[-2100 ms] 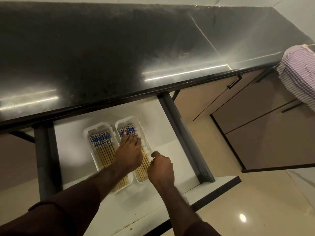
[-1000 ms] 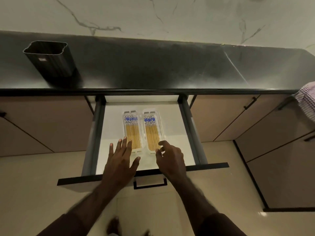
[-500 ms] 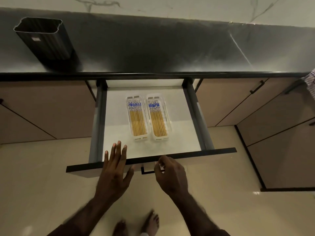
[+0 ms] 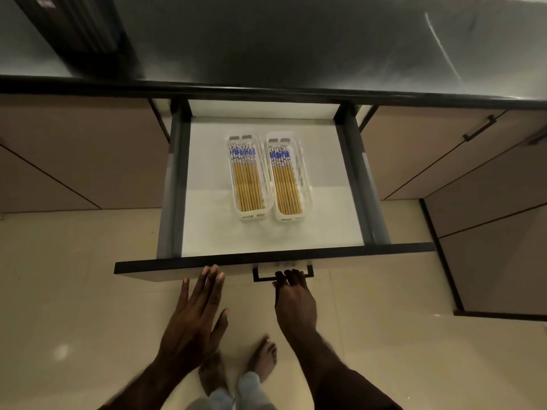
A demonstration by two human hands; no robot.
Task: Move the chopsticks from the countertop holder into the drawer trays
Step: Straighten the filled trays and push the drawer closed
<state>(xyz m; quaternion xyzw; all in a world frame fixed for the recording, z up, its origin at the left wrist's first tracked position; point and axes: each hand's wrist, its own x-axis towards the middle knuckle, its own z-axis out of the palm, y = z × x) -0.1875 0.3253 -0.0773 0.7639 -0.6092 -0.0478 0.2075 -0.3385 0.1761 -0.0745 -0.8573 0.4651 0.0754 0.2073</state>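
Two white trays lie side by side in the open drawer (image 4: 207,232). The left tray (image 4: 250,216) and the right tray (image 4: 291,218) each hold several bamboo chopsticks with blue-patterned tops (image 4: 247,184). The dark ribbed chopstick holder (image 4: 80,22) stands on the black countertop at top left; its inside is out of view. My left hand (image 4: 198,315) is flat with fingers spread, its fingertips against the drawer front. My right hand (image 4: 294,297) has its fingertips at the black drawer handle (image 4: 282,275); whether they curl round it I cannot tell.
The black countertop (image 4: 296,39) runs across the top. Brown cabinet fronts flank the drawer, with a bar handle (image 4: 479,128) at the right. My bare feet (image 4: 263,359) stand on the beige tiled floor below the drawer front.
Both hands have left the trays and drawn back out of the drawer to its front panel. The view has tilted down and moved closer.
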